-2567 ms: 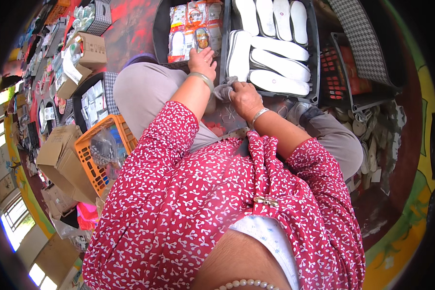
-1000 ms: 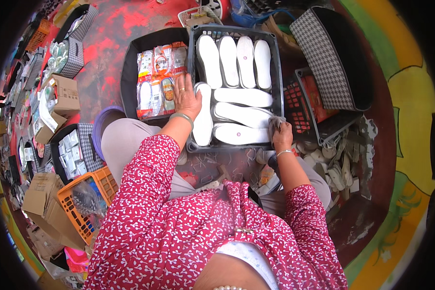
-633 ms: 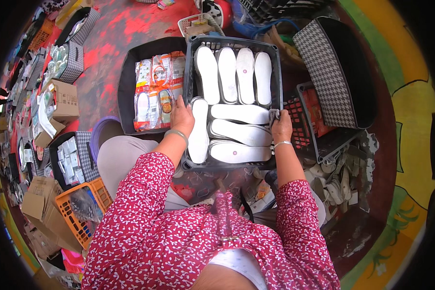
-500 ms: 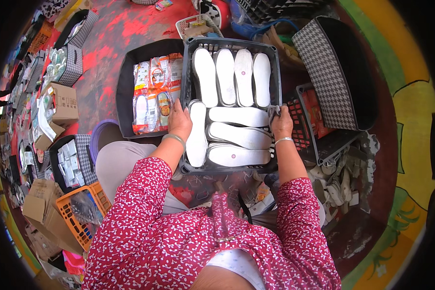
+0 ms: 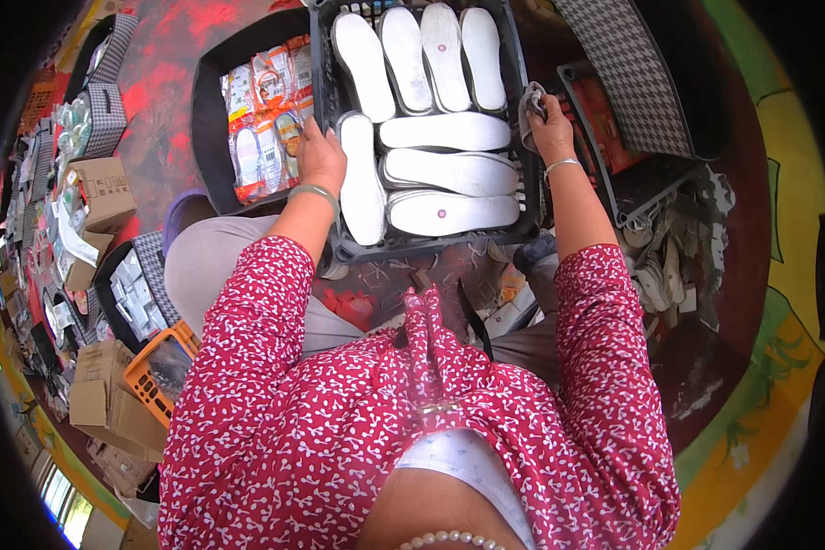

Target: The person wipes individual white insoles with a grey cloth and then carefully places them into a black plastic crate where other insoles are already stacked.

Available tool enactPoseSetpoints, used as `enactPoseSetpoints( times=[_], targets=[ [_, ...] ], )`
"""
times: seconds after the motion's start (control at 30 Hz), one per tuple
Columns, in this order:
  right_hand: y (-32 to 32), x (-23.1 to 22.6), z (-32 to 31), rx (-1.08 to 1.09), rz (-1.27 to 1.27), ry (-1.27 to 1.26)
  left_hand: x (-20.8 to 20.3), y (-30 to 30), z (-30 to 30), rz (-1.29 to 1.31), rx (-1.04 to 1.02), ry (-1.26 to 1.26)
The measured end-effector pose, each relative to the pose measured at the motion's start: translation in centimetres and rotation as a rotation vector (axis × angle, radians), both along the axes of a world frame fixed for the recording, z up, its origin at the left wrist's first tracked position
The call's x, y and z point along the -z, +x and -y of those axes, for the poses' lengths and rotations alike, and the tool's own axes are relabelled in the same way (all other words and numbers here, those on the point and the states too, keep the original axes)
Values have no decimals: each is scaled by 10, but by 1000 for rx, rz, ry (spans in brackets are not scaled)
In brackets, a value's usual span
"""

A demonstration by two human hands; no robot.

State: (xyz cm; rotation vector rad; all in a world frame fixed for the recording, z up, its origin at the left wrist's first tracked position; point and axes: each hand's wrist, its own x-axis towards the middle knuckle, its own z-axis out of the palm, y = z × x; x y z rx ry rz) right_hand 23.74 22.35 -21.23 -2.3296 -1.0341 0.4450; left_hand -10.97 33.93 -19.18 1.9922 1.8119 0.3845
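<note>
I see an orange perforated plastic basket [image 5: 144, 374] near me, with crumpled translucent plastic [image 5: 169, 363] inside. Just left of the basket stands an open brown cardboard box [image 5: 105, 390]. Just beyond the basket, I see a black bin with a houndstooth side [image 5: 153, 273], holding small white packets [image 5: 132, 298]; farther beyond, a brown cardboard carton [image 5: 110, 191]. Also beyond it, I notice a round purple plastic tub [image 5: 176, 213], partly hidden. Well apart to the basket's right are a black-and-white houndstooth bin [image 5: 625, 78] and a yellow-and-green painted wall [image 5: 802, 183].

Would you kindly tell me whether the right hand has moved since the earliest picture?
Yes: the right hand has moved rightward, closer to the houndstooth storage bin.
</note>
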Motion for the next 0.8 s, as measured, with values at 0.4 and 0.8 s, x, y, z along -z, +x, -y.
enactPoseSetpoints(
  times=[0.4,0.8],
  targets=[
    [-10,-137,128,-304,81,-534,1,7,12,-193,406,381],
    [-64,-146,124,-328,-214,-132,23,89,87,106,1728,13]
  ],
)
